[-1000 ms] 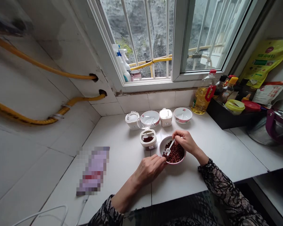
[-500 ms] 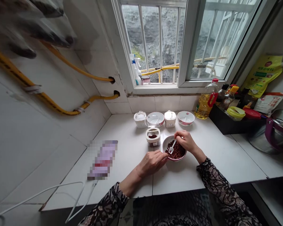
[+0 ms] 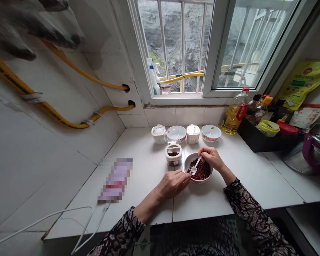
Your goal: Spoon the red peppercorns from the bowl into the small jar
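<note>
A small pink-rimmed bowl (image 3: 186, 164) sits on the white tiled counter, filled with reddish-brown peppercorns (image 3: 201, 170). My right hand (image 3: 212, 159) is shut on a small white plastic spoon (image 3: 194, 166), whose bowl rests on the peppercorns. My left hand (image 3: 172, 184) lies at the bowl's left side, its fingertips closed together next to the rim. Nothing shows between them. Just left of the bowl stands an open white lidded container (image 3: 173, 155) with a little dark red spice inside.
Behind the bowl stand two white lidded jars (image 3: 159, 134) and a floral bowl (image 3: 211, 133). A cooking oil bottle (image 3: 235, 113) and a black tray of condiments (image 3: 264, 140) are at the right. A pixelated packet (image 3: 115, 185) lies left; a white cable crosses the near corner.
The view has swung, so the window and counter sit differently in the picture. Both hands remain at the bowl, and the spoon stays in my right hand.
</note>
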A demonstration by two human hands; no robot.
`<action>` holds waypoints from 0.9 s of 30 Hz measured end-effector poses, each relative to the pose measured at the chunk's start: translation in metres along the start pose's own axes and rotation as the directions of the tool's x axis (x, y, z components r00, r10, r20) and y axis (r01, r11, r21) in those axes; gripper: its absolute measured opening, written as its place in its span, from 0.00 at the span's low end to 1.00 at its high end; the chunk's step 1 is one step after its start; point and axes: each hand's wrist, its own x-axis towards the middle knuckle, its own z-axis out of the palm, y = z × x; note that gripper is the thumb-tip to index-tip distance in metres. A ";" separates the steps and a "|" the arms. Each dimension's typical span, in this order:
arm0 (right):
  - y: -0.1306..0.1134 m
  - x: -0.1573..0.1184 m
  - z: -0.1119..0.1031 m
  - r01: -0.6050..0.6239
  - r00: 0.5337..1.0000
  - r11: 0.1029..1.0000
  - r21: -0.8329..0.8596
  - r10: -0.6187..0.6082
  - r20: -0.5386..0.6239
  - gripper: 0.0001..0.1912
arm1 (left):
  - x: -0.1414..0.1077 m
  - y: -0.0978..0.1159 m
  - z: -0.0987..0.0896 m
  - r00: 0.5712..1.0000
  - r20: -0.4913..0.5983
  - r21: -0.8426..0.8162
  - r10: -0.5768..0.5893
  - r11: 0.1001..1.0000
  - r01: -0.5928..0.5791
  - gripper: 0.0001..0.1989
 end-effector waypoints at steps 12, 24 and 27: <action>0.003 -0.007 0.006 0.310 0.950 0.915 -0.260 -0.287 0.123 0.09 | -0.001 0.002 0.002 1.000 -0.014 0.001 0.001 1.000 -0.001 0.09; 0.014 0.006 0.002 -0.009 0.999 0.997 0.083 0.012 -0.041 0.07 | 0.000 0.000 0.005 0.999 -0.035 -0.007 0.008 1.000 -0.009 0.08; 0.013 0.008 0.001 -0.011 0.997 0.995 0.104 0.020 -0.079 0.07 | -0.001 -0.001 0.007 0.999 -0.038 -0.004 0.002 1.000 -0.002 0.08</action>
